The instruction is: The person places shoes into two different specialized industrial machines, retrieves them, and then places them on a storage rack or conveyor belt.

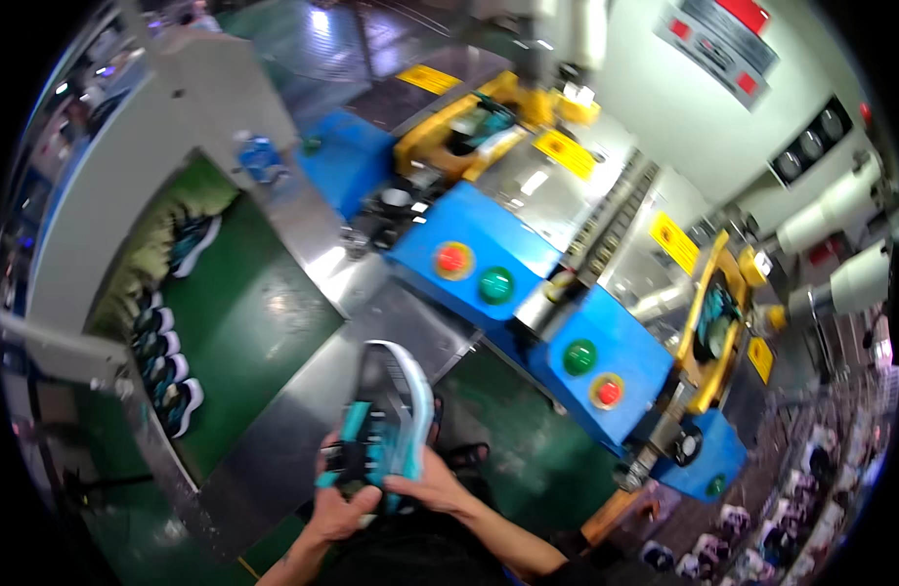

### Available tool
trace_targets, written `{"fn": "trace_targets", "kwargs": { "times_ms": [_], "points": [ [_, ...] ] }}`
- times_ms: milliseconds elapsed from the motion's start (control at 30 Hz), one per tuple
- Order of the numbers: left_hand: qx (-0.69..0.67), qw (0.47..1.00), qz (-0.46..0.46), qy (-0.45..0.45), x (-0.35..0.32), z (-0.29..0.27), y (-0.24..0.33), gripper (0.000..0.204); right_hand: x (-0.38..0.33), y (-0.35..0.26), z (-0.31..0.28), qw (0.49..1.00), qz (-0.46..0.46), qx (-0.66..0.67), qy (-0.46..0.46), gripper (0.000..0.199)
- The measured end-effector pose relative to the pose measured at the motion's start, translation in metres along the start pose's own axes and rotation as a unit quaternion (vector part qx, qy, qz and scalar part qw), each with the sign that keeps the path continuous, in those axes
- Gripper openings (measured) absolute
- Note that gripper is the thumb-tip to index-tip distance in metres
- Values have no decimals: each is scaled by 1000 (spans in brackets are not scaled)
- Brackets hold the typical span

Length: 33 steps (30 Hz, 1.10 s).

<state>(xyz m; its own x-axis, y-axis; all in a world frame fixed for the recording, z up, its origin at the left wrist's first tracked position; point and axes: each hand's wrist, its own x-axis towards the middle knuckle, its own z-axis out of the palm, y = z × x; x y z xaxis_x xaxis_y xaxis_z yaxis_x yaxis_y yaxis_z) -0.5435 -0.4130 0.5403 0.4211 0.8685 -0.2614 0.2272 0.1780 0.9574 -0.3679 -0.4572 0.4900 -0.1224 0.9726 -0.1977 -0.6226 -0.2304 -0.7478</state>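
Teal-black shoe (383, 422) | left fingers (363, 502) + right fingers (407, 486) gripping near end

Yellow labels (565, 154) mark the machine (528, 259), their print too blurred to read.

We look through a wide fisheye camera worn on the person's head, the left one of a side-by-side pair, facing down and forward over the lap. Nearest us, low in the middle, are the left hand (344, 510), the right hand (438, 485) and a shoe (391, 410). The machine (601, 337) sits farther off, slanting across our view, whose round rim leaves the corners black.
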Motion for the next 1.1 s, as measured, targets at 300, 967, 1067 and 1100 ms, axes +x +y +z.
{"fn": "trace_targets", "kwargs": {
  "times_ms": [300,967,1067,1100],
  "points": [
    [-45,936,216,-272,117,-40,35,38,12,60,47,967,31,236,92,64],
    [-165,500,536,-660,-152,34,55,47,-146,234,186,286,-403,-429,756,57],
    [-238,297,597,-706,-257,25,85,69,-239,240,268,91,-337,-364,864,63],
    [-308,364,477,-738,-295,15,77,65,-273,229,297,3,-320,-374,870,64]
  ]
}}
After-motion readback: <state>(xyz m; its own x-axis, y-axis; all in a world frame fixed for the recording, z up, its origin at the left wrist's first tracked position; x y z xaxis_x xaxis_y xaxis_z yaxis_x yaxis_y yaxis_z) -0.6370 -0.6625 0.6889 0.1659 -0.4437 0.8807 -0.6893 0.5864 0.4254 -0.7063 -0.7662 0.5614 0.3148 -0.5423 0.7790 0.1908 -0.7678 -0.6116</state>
